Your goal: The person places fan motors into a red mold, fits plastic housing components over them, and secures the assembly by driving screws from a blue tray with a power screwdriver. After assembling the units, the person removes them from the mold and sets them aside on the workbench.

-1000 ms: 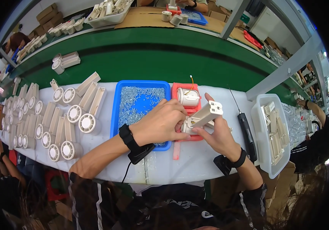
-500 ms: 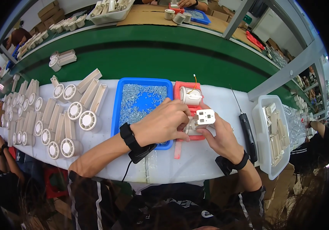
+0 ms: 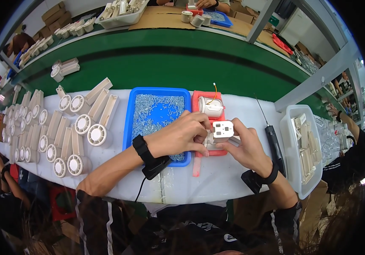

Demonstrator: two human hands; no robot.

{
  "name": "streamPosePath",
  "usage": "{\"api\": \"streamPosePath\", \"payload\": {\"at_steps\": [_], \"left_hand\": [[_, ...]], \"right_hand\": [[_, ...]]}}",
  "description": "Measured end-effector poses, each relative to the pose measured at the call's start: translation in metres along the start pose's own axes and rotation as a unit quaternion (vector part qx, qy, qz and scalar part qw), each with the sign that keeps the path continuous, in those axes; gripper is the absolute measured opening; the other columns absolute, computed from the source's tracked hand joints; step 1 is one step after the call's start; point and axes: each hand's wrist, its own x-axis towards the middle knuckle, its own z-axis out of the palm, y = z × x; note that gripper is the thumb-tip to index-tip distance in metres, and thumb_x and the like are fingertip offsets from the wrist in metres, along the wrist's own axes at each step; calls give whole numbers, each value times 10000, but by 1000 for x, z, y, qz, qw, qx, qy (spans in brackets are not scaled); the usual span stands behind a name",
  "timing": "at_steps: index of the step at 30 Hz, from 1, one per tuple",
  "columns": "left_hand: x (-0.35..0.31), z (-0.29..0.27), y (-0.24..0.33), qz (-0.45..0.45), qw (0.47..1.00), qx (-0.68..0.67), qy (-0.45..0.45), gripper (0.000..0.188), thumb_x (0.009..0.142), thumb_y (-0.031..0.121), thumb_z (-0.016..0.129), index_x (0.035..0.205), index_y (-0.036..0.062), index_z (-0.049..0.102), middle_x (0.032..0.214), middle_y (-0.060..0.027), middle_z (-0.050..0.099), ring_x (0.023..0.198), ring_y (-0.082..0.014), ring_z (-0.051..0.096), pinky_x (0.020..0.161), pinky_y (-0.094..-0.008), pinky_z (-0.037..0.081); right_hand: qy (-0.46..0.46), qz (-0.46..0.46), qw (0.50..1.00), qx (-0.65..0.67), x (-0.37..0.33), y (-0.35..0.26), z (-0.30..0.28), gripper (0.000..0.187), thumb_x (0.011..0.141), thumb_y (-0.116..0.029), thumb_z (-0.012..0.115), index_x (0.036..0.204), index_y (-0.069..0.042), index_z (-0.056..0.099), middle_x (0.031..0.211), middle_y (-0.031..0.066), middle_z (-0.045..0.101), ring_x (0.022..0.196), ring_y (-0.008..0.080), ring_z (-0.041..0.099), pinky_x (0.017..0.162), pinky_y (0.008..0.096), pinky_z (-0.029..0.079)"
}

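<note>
My right hand (image 3: 248,146) grips a white plastic part (image 3: 222,130) with small dark square openings in its face, fingers at its right side. Close against the part's left side, my left hand (image 3: 186,135) has its fingers curled together; what they pinch is hidden. Both hands work over a red fixture (image 3: 196,100). In the fixture's far half lies a white round housing (image 3: 211,107), a thin yellow-orange wire (image 3: 215,91) rising from it. Beside my left hand stands a blue tray (image 3: 128,127) of small silvery screws (image 3: 146,111).
A dark electric screwdriver (image 3: 274,146) lies right of my right hand, before a translucent bin (image 3: 291,170) of off-white parts. Rows of long-handled white housings (image 3: 99,134) cover the left. Beyond runs a green conveyor belt (image 3: 148,59). A grey post (image 3: 318,80) rises at right.
My right hand and the white part have shifted slightly left, toward my left hand. Housings on the green belt have moved a little left. A person's arm at far right has reached farther forward.
</note>
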Motion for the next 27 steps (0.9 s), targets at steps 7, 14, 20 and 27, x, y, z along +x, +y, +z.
{"api": "streamPosePath", "payload": {"at_steps": [7,14,20,27], "left_hand": [[1,1,3,6,999,27,-35,361,768,322,893,714,38,677,1143,-100,634,1084,-262,598,955,-391,393],[1,-7,15,-42,995,24,-89,305,807,296,859,740,42,704,1180,-84,629,1064,-250,597,964,-399,383],[1,-8,7,-64,995,13,-82,287,810,281,855,759,38,712,1227,-94,615,1081,-249,586,973,-398,385],[3,-5,8,-62,994,13,-83,256,808,264,864,808,41,738,1258,-90,633,1121,-263,585,994,-400,393]], "right_hand": [[9,17,1000,3,-18,23,12,546,818,-166,861,1288,-48,607,1120,173,710,1031,362,709,897,422,569],[69,-26,979,-190,-30,5,-23,541,783,-161,868,1266,-17,670,1132,148,705,1097,371,679,972,441,545],[7,80,969,-235,-51,37,-37,457,801,-187,849,1204,-29,700,1063,150,685,1004,374,674,925,447,545],[35,107,974,-198,-60,42,-60,380,804,-130,834,1147,-27,707,1020,144,676,915,308,684,795,381,565]]}}
